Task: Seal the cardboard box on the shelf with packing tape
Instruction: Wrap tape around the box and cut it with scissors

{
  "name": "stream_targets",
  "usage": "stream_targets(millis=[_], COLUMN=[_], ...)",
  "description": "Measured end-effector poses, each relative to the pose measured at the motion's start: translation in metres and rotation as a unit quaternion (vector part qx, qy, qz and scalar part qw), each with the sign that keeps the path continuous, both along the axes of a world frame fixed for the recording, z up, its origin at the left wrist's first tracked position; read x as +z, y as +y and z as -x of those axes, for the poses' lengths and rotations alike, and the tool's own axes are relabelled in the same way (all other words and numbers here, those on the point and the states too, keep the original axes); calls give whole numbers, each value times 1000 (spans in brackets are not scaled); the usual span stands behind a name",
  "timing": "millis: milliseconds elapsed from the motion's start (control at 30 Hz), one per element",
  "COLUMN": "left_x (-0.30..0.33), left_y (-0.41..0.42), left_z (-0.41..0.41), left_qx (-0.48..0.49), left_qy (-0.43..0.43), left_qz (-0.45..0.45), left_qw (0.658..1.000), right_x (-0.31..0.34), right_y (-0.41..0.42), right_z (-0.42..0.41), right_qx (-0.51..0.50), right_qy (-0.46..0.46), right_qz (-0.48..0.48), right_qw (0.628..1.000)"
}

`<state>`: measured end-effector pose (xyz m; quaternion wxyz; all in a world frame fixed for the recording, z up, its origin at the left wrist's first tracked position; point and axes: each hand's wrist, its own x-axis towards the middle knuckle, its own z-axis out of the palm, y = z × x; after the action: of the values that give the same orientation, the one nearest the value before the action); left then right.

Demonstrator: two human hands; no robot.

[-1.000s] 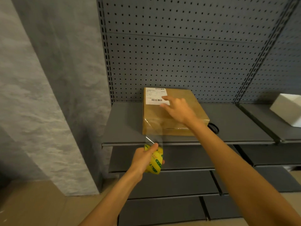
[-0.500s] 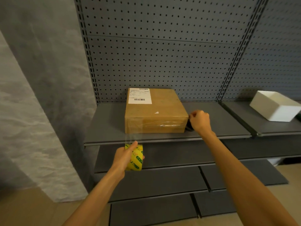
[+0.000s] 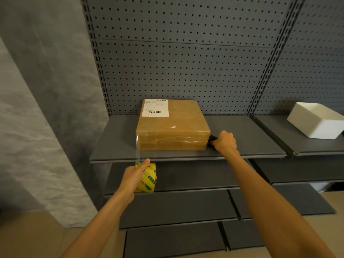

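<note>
Head cam looks down at a grey metal shelf (image 3: 115,146) with a pegboard back panel (image 3: 186,62), and the cardboard box (image 3: 175,123) sits flat on that top shelf, pushed back close to the panel. There's a white shipping label (image 3: 155,108) with barcodes on the box's top, far-left corner. A strip of clear tape (image 3: 143,151) runs from the box's front-left corner down past the shelf edge to the tape roll (image 3: 149,178), which is yellow with green print and held just below and in front of the shelf lip. The left hand (image 3: 135,178) has its fingers curled round the roll, thumb pointing up along the top of it, so it's got a proper grip on it. More shiny tape wraps across the box's front face. The right hand (image 3: 224,141) is over at the box's right front corner, resting on the shelf, fingers curled tight round some small black thing (image 3: 211,139) that pokes out toward the box; can't really tell what it is since the hand covers most of it. Off to the right, on the next shelf section, there's a white foam box (image 3: 314,120), well apart from everything else. Lower shelves (image 3: 176,207) step out below, and a grey textured wall (image 3: 37,108) sits to the left.
</note>
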<state>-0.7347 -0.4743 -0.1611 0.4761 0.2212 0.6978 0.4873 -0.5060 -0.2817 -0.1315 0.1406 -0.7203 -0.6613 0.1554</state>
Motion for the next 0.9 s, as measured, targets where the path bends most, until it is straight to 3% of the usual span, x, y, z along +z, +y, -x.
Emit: stream_targets(millis=[100, 233, 367, 500, 633, 900], left_x=[-1, -3, -6, -10, -10, -16], left_y=[1, 1, -1, -4, -5, -5], left_z=[0, 1, 0, 1, 0, 4], left_qx=[4, 5, 5, 7, 15, 44], left_qy=[9, 18, 26, 31, 31, 60], left_qz=[1, -4, -10, -20, -25, -34], left_qw=[1000, 1000, 1000, 999, 999, 997], right_x=[2, 11, 31, 53, 70, 63], right_y=[1, 4, -1, -16, -41, -57], right_z=[-3, -5, -6, -1, 15, 36], right_qx=[-9, -2, 34, 93, 192, 347], right_qy=[23, 117, 197, 212, 216, 107], right_qz=[-19, -82, -146, -175, -102, 58], right_qw=[1000, 990, 969, 957, 952, 930])
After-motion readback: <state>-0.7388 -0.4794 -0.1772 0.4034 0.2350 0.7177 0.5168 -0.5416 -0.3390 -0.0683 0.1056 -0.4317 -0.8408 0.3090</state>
